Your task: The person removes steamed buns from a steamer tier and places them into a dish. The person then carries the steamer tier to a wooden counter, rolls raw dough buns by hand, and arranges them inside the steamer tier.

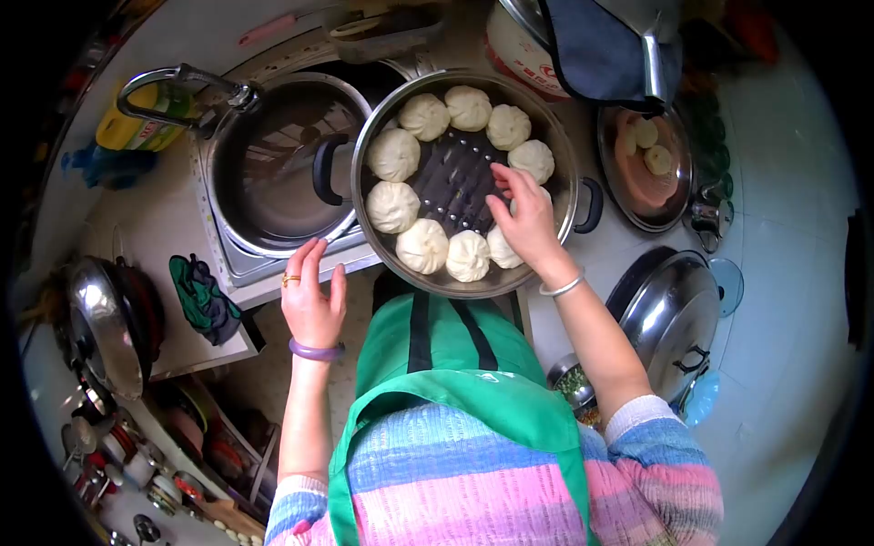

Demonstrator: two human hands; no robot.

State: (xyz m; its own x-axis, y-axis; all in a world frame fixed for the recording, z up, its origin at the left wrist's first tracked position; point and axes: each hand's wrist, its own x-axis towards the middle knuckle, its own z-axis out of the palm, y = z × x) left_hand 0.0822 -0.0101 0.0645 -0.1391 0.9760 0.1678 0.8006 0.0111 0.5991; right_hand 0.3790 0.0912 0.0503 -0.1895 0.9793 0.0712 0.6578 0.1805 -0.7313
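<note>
A large steamer pan (pixel 569 150) holds a ring of pleated white buns (pixel 422 246) around its dark, perforated liner (pixel 452 177). My right hand (pixel 526 217) reaches over the pan's right side, fingers apart and slightly bent, tips above the liner. Beneath it, one bun is partly covered; whether my palm touches it I cannot tell. By the sink's front edge, left of the pan, my left hand (pixel 314 296) is open with fingers stretched and nothing in them.
Left of the pan is a sink (pixel 273 238) with a faucet (pixel 173 86). A dark green cloth (pixel 202 298) lies on the counter's edge. To the right sit a round tray (pixel 678 196) with dough pieces, a domed lid (pixel 678 309) and a bowl of chopped greens (pixel 574 382).
</note>
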